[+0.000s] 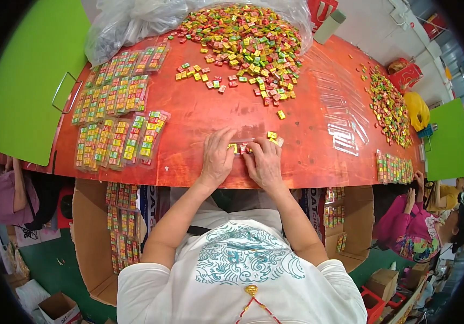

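Near the table's front edge, my left hand (pixel 218 156) rests with its fingers closed at the left end of a narrow clear plastic tray (pixel 246 141). My right hand (pixel 266 163) is bent over the other end, fingertips together on small wrapped blocks (pixel 243 148) in red and yellow. The fingers hide part of the tray and which block they grip. A few loose yellow blocks (pixel 273 136) lie just beyond my right hand.
A big heap of wrapped blocks (pixel 248 43) covers the far middle. Filled trays (pixel 115 100) lie in rows at left; clear trays (pixel 342 137) at right. Cardboard boxes (pixel 94 237) with filled trays flank my lap. Another person (pixel 415 227) sits at far right beside a second heap (pixel 388 105).
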Demonstrator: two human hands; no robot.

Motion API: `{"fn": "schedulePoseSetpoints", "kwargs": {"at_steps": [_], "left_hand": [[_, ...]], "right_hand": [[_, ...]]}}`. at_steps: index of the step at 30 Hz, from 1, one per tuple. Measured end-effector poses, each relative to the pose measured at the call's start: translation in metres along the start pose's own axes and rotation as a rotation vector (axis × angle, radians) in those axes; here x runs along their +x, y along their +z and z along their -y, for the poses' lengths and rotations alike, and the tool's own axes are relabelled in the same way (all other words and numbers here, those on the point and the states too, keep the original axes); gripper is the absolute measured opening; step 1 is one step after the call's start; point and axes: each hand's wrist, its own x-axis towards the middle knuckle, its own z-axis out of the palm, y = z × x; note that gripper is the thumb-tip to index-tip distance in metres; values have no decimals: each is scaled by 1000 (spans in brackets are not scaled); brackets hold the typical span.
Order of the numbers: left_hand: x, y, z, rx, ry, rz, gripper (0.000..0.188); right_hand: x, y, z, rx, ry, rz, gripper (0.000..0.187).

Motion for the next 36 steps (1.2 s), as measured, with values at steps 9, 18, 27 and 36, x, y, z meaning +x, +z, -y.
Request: {"fn": "schedulePoseSetpoints", "kwargs": {"at_steps": [9, 18, 27, 36], "left_hand": [[0, 5, 4, -50, -32, 60, 44], [0, 3, 3, -49, -44, 81, 42], [-1, 5, 4, -8, -12, 94, 42], [-5, 9, -13, 357, 165, 228, 41]], "right_hand": [[9, 16, -1, -25, -83, -1, 16], [9, 19, -4, 96, 40, -105, 19], [4, 16, -10, 39, 19, -32, 17], [-12, -9, -42, 62, 174, -226, 26]]}}
